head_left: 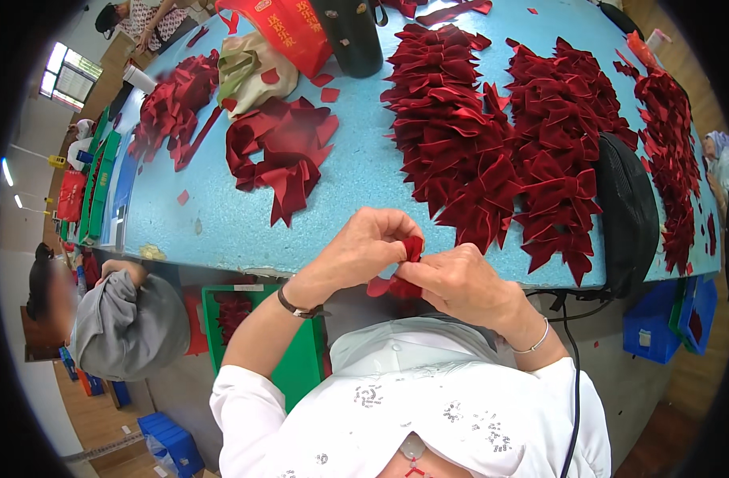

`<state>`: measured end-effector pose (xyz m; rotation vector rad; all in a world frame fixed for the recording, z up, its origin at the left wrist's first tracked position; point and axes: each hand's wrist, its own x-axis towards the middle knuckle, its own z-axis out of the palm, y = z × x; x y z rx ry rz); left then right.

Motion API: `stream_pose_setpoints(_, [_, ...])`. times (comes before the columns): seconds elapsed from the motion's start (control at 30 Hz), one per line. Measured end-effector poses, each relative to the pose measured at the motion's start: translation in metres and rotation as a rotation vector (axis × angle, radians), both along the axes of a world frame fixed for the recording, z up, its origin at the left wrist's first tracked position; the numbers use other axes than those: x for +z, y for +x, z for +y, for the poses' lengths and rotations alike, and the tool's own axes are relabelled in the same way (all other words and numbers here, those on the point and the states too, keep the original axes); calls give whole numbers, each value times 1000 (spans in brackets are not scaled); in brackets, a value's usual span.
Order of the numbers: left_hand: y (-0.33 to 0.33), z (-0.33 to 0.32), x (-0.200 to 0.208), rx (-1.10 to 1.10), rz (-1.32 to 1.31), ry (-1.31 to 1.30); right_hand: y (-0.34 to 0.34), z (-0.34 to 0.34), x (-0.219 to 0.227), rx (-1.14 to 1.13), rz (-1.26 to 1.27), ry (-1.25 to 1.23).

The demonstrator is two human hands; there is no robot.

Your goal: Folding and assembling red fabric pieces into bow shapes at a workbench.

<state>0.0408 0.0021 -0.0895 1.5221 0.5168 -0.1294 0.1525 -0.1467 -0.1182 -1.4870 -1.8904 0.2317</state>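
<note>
Red velvet ribbon piece sits pinched between both my hands, just off the near edge of the blue table. My left hand closes its fingertips on the upper fold, while my right hand grips the lower part, thumb pressed over it. I judge the fold could spring open if either pinch loosens, since velvet looks slippery and thick. A dropped piece would fall toward my lap or the green crate below. Finished bows lie heaped beyond, well apart.

Three rows of red bows, two hands
</note>
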Motion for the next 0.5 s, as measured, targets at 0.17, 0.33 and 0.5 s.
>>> stream_pose_setpoints(0.17, [6,-2,-5,-9,0,108,-12,5,-3,-159,-87,24])
stream_pose_setpoints(0.33, [8,-6,-5,-4,-79,382,-17,8,-3,-259,-71,22])
stream_pose_setpoints(0.5, [4,-14,-8,80,-82,443,-13,8,-4,-267,48,40])
